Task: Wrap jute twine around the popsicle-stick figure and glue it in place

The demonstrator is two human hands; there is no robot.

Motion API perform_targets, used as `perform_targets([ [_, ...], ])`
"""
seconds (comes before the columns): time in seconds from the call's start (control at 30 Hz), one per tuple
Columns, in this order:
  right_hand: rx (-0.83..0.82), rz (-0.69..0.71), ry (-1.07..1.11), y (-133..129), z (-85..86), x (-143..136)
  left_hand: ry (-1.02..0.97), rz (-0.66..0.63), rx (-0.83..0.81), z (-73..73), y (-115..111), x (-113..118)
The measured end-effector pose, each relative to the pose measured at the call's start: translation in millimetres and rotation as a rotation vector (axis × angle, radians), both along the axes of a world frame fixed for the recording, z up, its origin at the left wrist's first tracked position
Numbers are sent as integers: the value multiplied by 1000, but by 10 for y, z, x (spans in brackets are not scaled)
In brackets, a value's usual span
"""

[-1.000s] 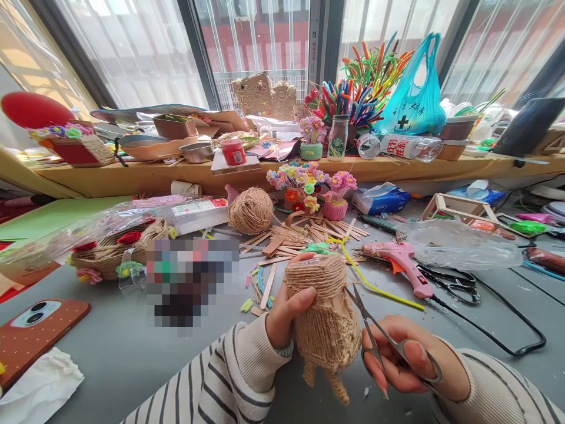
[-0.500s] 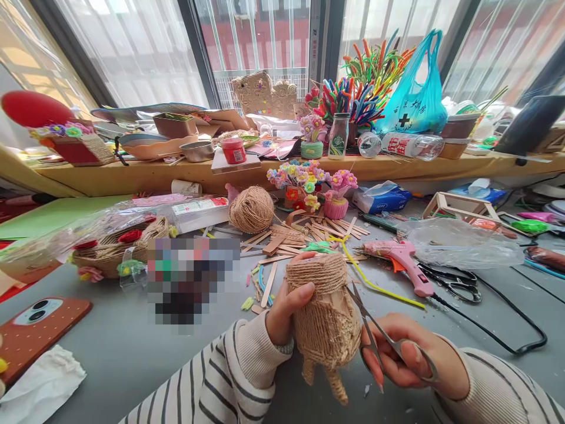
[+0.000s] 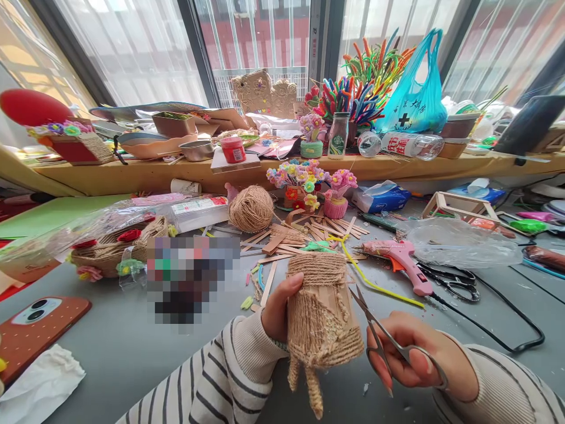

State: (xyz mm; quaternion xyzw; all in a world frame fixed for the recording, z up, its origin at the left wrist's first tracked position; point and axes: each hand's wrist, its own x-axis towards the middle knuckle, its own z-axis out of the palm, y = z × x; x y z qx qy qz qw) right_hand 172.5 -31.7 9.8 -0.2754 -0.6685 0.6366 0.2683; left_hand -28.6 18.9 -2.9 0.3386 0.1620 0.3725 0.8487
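Note:
Upright before me is a small craft piece wrapped in jute twine (image 3: 324,318), with bare wooden strips showing on its side and two twine-wrapped legs hanging below. My left hand (image 3: 282,309) is closed around its left side, the thumb on the front and the other fingers hidden behind. Metal scissors (image 3: 375,327) sit in my right hand (image 3: 408,347), fingers through the loops. Their blades are slightly parted and point up and left, just off the right side of the wrapped piece. Thin loose fibres stick out near its upper right edge.
Behind lie a jute twine ball (image 3: 251,209), scattered wooden craft sticks (image 3: 286,238), a yellow pipe cleaner (image 3: 371,282) and a pink glue gun (image 3: 404,259). Black scissors (image 3: 454,282) and a cable are to the right. A phone (image 3: 39,324) and crumpled tissue (image 3: 46,383) lie left.
The wrapped piece has turned a little, its legs swinging left and more bare wood showing. My right hand with the scissors has drawn slightly right, away from it.

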Motion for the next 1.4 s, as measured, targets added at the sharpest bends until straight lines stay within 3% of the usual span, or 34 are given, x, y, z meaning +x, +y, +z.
perform_targets([
  [0.37, 60, -32, -36, 28, -16, -6, 18, -52, 27, 29, -21, -12],
  [0.73, 54, -45, -39, 5, 55, 13, 8, 171, 176, 15, -38, 46],
  [1.07, -48, -27, -145, -26, 47, 62, 49, 173, 183, 25, -34, 44],
  [1.4, -81, -173, -362, -79, 143, 26, 92, 267, 229, 0, -49, 33],
])
